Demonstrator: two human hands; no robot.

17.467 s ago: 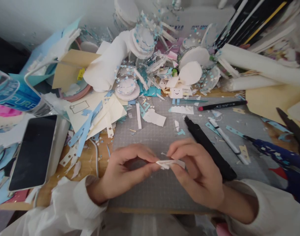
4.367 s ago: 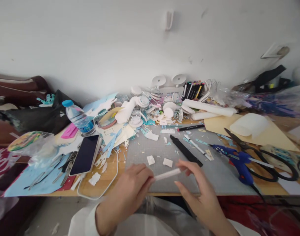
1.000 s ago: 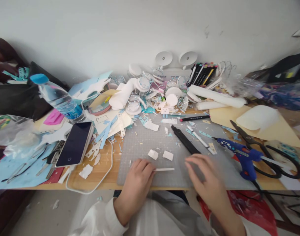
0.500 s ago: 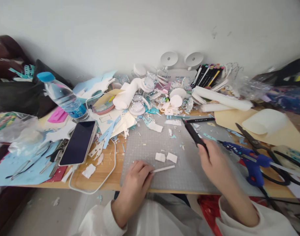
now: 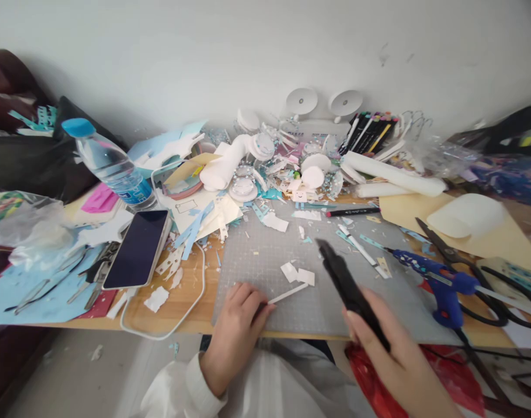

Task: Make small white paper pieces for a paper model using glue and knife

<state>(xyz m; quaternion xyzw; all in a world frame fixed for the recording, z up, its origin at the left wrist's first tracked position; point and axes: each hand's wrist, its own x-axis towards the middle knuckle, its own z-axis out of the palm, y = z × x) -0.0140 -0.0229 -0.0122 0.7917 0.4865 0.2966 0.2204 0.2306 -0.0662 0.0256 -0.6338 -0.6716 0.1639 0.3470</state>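
My left hand (image 5: 239, 325) rests at the near edge of the grey cutting mat (image 5: 265, 255), its thumb and fingers closed on one end of a thin white strip (image 5: 289, 293). Two small white paper pieces (image 5: 306, 276) lie by the strip's far end. On the right, my right hand (image 5: 389, 342) is wrapped round a black utility knife (image 5: 352, 290), raised over the mat's near side and pointing forward and left. The blade cannot be made out clearly. Past the knife lie a white pen (image 5: 363, 251) and a black marker (image 5: 352, 212).
A blue glue gun (image 5: 439, 278) and large scissors (image 5: 457, 255) lie on the right. To the left are a phone (image 5: 137, 249) with its white cable (image 5: 202, 290) and a water bottle (image 5: 112, 165). White craft parts and paper scraps crowd the back.
My right hand has drawn the utility knife back toward me and lifted it, uncovering the white pen. The two paper pieces have shifted slightly and the strip's far end has swung forward.
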